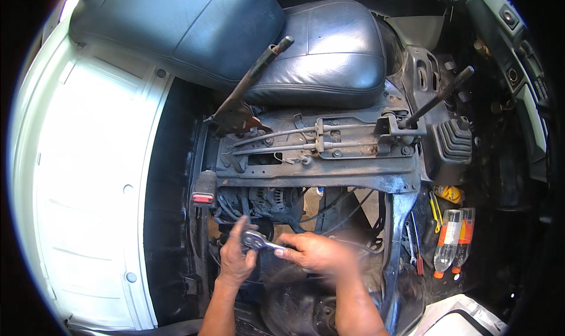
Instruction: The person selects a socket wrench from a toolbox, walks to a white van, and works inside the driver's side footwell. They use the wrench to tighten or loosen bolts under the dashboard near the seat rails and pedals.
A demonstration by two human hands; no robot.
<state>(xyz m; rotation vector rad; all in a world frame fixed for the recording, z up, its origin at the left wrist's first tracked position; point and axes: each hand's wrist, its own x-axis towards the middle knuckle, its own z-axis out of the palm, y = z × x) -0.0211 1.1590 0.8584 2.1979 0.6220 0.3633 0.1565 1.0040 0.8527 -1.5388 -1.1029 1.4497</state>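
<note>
On the left, my left hand (234, 260) has its thumb and forefinger apart around the head of the ratchet wrench (254, 239); whether they pinch it, I cannot tell. I judge I'm readying or adjusting it, and the next move calls for steadying that head while keeping the handle firm. The wrench sits between my hands, on the near side of the engine parts (273, 200), silvery and shiny, its handle slanting rightward. Rightmost, my right hand (312, 252) is clamped on that handle, wrist blurred.
</note>
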